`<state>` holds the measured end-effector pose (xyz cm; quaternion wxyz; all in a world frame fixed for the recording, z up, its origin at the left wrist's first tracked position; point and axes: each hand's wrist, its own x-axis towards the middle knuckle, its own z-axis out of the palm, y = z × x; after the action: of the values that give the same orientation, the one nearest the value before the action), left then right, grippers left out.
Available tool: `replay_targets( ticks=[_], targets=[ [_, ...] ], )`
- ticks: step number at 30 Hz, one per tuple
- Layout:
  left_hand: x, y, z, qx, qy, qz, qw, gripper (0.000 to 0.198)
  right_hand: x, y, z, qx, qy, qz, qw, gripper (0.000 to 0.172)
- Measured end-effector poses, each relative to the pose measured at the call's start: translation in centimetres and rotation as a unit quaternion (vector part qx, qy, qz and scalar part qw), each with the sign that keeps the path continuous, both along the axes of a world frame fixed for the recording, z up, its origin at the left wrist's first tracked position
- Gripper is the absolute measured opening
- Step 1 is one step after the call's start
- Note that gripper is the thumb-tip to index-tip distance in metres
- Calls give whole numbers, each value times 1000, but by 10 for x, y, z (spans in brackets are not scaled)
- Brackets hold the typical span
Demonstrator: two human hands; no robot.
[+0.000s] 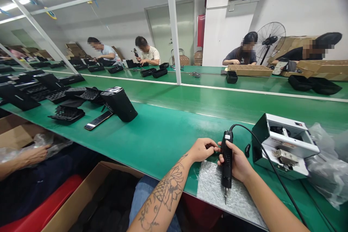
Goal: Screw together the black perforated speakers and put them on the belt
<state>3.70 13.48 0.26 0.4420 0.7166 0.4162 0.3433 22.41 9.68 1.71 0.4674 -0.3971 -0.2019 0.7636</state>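
Observation:
A black electric screwdriver is held upright in my right hand, its bit pointing down over a sheet of bubble wrap. A cable runs from its top toward the right. My left hand is closed beside the screwdriver, fingertips pinched together close to my right fingers. Whatever those fingertips hold, if anything, is hidden. To the right stands a white and black screw feeder machine, and a small black part lies between it and my right hand.
A black housing, a phone and several black grilles lie on the green bench at left. Clear plastic bags crowd the right side. A box of black parts sits below. Beyond the conveyor, people work; at left, another person's hand touches plastic.

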Motion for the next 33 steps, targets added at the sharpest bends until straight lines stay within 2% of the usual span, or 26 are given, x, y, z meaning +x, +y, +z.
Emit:
replay_targets(
  ticks=[33],
  targets=[
    [1,-1,2,-7,-8,4,1000,30,0,0,1,3,-3,-3,1000,28]
  ],
)
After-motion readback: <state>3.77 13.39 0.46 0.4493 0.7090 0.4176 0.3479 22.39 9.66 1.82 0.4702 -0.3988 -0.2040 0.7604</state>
